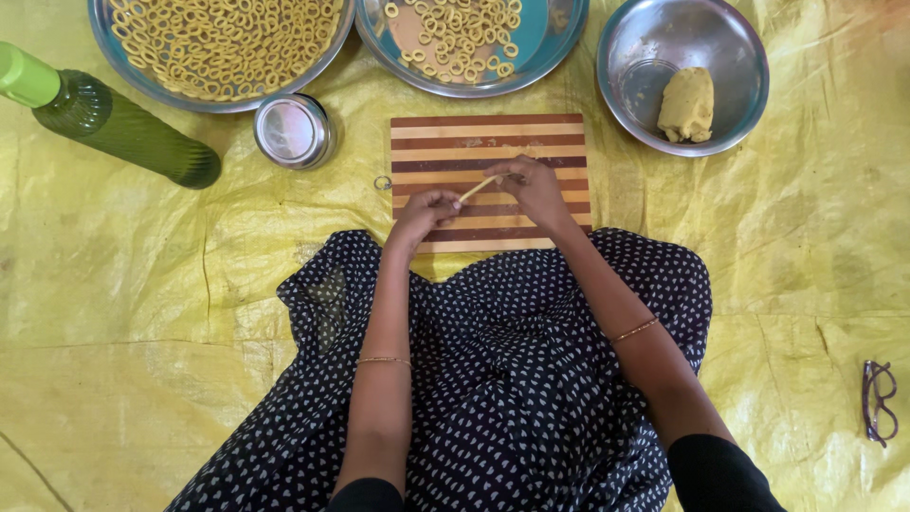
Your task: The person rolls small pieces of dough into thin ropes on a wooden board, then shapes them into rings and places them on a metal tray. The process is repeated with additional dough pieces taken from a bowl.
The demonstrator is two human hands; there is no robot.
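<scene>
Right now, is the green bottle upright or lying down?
Lying down: the green bottle rests on its side on the yellow sheet, cap on.

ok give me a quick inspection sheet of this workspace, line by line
surface: yellow sheet spread on the floor, creased; striped wooden board lies on it in front of the person.
job's things: thin dough strip held over the board; dough lump in a steel bowl; two steel plates of dough rings.
clutter: green bottle lying down, small steel tin, glasses at far right.
fingers: left hand and right hand each pinch one end of the strip.
cables: nothing seen.
surroundings: dotted dark dress over the lap.
</scene>
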